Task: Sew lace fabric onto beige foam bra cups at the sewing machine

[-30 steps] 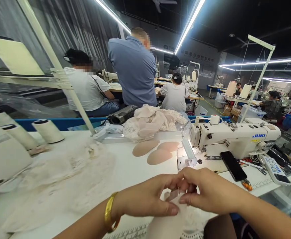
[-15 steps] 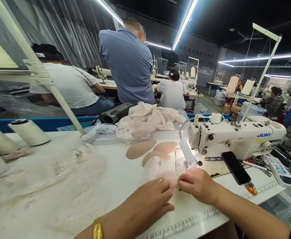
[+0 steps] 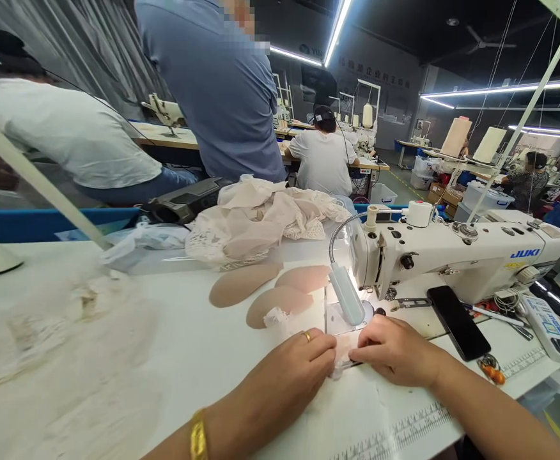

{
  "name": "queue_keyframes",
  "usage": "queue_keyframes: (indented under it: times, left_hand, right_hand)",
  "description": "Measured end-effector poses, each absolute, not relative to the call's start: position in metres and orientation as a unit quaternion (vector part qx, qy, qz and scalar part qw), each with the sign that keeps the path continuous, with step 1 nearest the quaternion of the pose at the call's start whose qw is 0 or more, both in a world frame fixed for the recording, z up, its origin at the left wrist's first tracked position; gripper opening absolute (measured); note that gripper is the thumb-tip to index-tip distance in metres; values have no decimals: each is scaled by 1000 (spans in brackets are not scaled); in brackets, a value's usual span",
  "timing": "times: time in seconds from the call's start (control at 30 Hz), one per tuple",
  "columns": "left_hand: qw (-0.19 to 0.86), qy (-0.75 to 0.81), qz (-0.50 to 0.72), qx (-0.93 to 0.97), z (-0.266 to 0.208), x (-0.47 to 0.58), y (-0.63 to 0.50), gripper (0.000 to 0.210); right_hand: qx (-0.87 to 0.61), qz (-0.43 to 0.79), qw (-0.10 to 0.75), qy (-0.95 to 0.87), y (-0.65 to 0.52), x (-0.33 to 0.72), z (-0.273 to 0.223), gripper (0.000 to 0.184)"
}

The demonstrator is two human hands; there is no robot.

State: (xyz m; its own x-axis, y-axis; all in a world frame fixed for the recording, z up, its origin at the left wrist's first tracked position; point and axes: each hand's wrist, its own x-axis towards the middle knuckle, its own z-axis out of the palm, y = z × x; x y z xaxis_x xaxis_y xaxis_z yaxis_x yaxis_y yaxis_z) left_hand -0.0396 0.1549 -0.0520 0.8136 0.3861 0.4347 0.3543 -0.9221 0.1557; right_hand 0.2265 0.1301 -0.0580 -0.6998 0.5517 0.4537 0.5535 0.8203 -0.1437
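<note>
A small piece of pale pink sheer fabric (image 3: 342,351) lies between my hands, just in front of the sewing machine's (image 3: 457,255) needle plate. My left hand (image 3: 299,361), with a ring and a gold bangle, grips its left side, fingers pressed together. On the right side my right hand (image 3: 392,351) pinches the fabric between thumb and fingers. A lit lamp (image 3: 346,295) on a bent neck hides the needle. Left of it lie beige oval pads (image 3: 244,284), with a bit of white lace (image 3: 276,317) on the nearest.
Behind the pads is a heap of beige lace fabric (image 3: 265,220). More pale lace cloth (image 3: 59,358) covers the table's left. Right of my hands are a black phone (image 3: 458,321), thread snips (image 3: 409,303) and a control box (image 3: 555,329). Co-workers (image 3: 213,96) are beyond the table.
My view has shifted, so the table's left things sit further left. My hands have moved closer to the needle plate, and the left fingers have closed onto the fabric.
</note>
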Motion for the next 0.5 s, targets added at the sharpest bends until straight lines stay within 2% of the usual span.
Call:
queue_keyframes:
  times: [0.2, 0.5]
  left_hand:
    - [37, 204, 200, 957, -49, -36, 154, 29]
    - [48, 182, 258, 948, -55, -33, 154, 27]
  right_hand:
    - [-290, 24, 267, -919, 128, 225, -55, 26]
    - [-302, 49, 265, -915, 126, 224, -53, 30]
